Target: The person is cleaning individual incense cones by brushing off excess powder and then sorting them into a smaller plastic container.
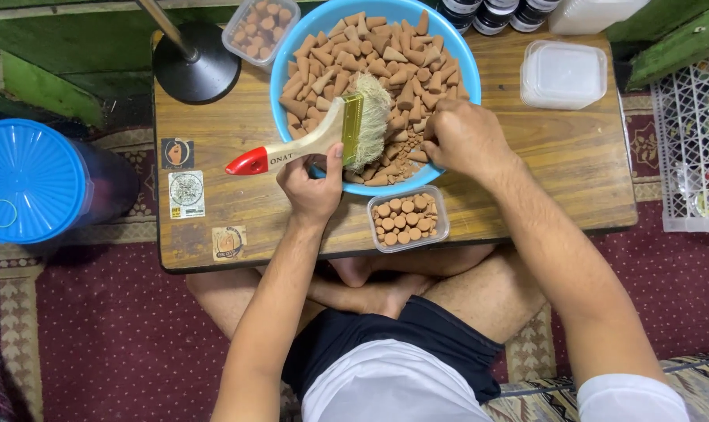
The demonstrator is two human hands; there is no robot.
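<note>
Low wooden table (pixel 214 117) is holding a blue bowl (pixel 286 55) of brown cones (pixel 393 59). Left hand (pixel 311 187) is gripping a brush (pixel 323 137) over them; right hand (pixel 464 137) is curling closed among cones beside a small box (pixel 442 227).

1. A black round stand base (pixel 196 72) with a metal pole sits on the wooden table (pixel 581 164), beyond the left hand (pixel 311 187) and to its left.
2. A small clear tub (pixel 261 27) of brown pieces stands just right of that base.
3. A blue ribbed-lidded container (pixel 30 181) stands on the floor, well left of the left hand.
4. Three stickers (pixel 186 193) lie on the tabletop, near the left hand's left side.
5. A stack of empty clear tubs (pixel 563 74) sits beyond the right hand (pixel 464 141), to its right.
6. A white lattice basket (pixel 692 141) is far right of the right hand.
7. Dark jars (pixel 491 14) line the table's far edge.
8. A dark red patterned carpet (pixel 112 336) covers the floor.
</note>
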